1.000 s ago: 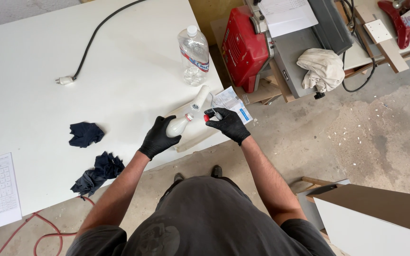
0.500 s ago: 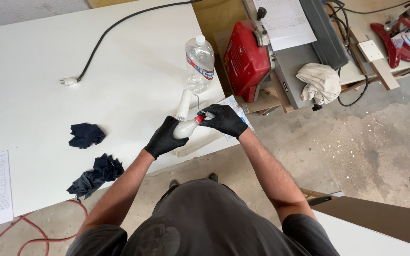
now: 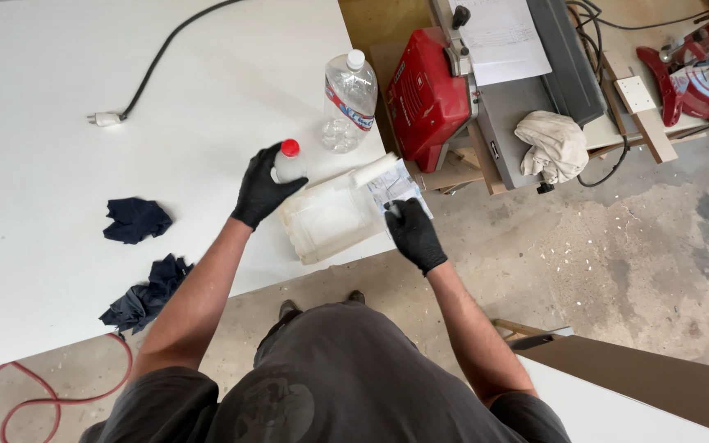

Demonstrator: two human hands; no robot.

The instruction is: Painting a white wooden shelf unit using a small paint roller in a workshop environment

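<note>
Left hand (image 3: 263,187) wrapped around small white bottle with red cap (image 3: 288,162), up over white counter (image 3: 59,74). Right hand (image 3: 413,235) gripping mini paint roller (image 3: 375,169) handle, at 3 o'clock beside plastic tray (image 3: 326,217). Bottle probably light, smooth, maybe slippery; best held round the middle.

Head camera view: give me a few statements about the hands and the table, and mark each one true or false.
1. The left hand grips a small bottle with a red cap. True.
2. The right hand holds a mini paint roller by its handle. True.
3. The white tray sits on the floor. False: it rests at the white table edge.
4. The large clear bottle lies on its side. False: it stands upright.
5. Both hands are bare. False: both wear black gloves.
</note>
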